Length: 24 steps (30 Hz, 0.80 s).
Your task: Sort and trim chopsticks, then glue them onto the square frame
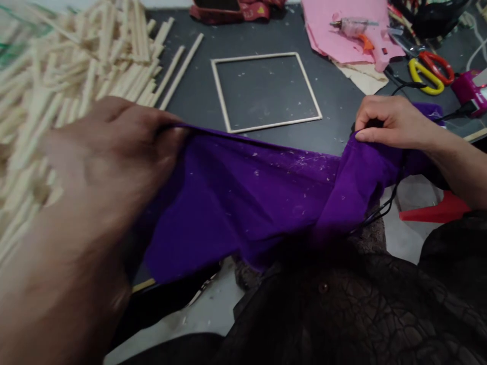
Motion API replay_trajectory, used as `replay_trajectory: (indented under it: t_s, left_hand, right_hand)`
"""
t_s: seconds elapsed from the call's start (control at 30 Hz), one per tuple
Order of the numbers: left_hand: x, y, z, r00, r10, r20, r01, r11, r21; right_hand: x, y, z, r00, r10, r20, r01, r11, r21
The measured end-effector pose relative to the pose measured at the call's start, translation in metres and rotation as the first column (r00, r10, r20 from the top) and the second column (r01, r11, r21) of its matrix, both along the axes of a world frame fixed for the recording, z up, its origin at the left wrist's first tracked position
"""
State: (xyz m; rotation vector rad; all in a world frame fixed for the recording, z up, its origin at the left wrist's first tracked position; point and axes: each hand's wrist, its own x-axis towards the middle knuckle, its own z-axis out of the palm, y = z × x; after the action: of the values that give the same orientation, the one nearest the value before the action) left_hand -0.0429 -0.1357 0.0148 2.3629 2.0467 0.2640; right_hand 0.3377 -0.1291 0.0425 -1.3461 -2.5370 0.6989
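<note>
- Left hand [114,152] is pinching the purple cloth [243,197] at its left top edge, fingers closed on the fabric; blurred.
- Right hand [388,124] is gripping the cloth's right edge, fingers curled shut on a bunched fold.
- Cloth is hanging stretched between both hands over the table's [342,101] near edge.
- Square stick frame [266,91] is lying just beyond; stick pile [76,66] far left; glue gun [361,33] and scissors [429,71] far right.
</note>
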Motion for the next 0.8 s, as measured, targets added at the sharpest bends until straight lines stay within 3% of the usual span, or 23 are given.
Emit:
replay_trajectory:
  t_s: [0.23, 0.43, 0.5, 0.6, 0.67, 0.73, 0.8]
  left_hand:
    - [0.013, -0.017, 0.019, 0.991, -0.017, -0.135, 0.002, 0.994, -0.112]
    - [0.003, -0.048, 0.027, 0.995, 0.056, -0.077, -0.052, 0.997, 0.055]
    - [-0.004, -0.064, 0.031, 0.979, 0.169, -0.115, -0.159, 0.983, 0.090]
    - [-0.016, -0.093, 0.036, 0.921, 0.338, -0.192, -0.346, 0.938, -0.006]
    - [-0.025, -0.111, 0.034, 0.910, 0.343, -0.233, -0.382, 0.911, -0.152]
    - [-0.033, -0.128, 0.026, 0.935, 0.275, -0.226, -0.330, 0.905, -0.267]
    - [-0.040, -0.141, 0.014, 0.946, 0.260, -0.193, -0.300, 0.929, -0.218]
  right_hand:
    - [0.001, 0.000, -0.015, 0.999, -0.027, -0.017, 0.027, 0.999, 0.028]
    - [0.003, 0.000, -0.020, 0.999, -0.024, -0.030, 0.026, 0.997, 0.069]
    - [0.004, 0.000, -0.020, 0.999, -0.014, -0.045, 0.017, 0.996, 0.084]
    - [0.004, 0.000, -0.019, 0.998, 0.006, -0.059, 0.000, 0.996, 0.094]
    - [0.004, 0.000, -0.019, 0.998, 0.013, -0.055, -0.008, 0.996, 0.092]
    - [0.004, 0.000, -0.020, 0.999, 0.008, -0.047, -0.004, 0.996, 0.091]
    - [0.004, 0.000, -0.020, 0.999, -0.003, -0.053, 0.008, 0.995, 0.098]
